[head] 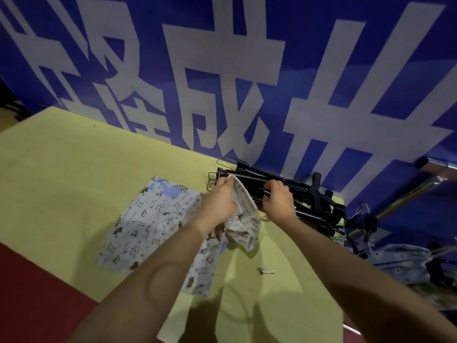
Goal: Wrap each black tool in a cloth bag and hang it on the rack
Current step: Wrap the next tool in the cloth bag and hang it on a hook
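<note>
Two bare forearms are reaching in from the bottom edge toward the middle of the table (61, 169). The left hand (218, 203) is pinching the rim of a cloth bag (241, 219), fingers closed on the fabric and lifting its mouth open. The right hand (278, 200) is curling around a black tool (249, 180), fingers wrapped over its bars just beside the bag's mouth. The tool is lying near the table's far edge, atop a pile of similar tools (314, 206) against the blue banner (222, 70); its thin wire ends are poking out to the left.

The tool is looking stiff and light, with bars that could snag on cloth; gripping mid-bar, as the right hand is doing, seems soundest. The bag is soft and limp, so it will likely need holding open at the rim.

A printed cloth (148, 219) is lying flat to the left, partly under the left arm. A small pin (266, 271) is resting on the table nearer the camera. No rack is clearly showing.
</note>
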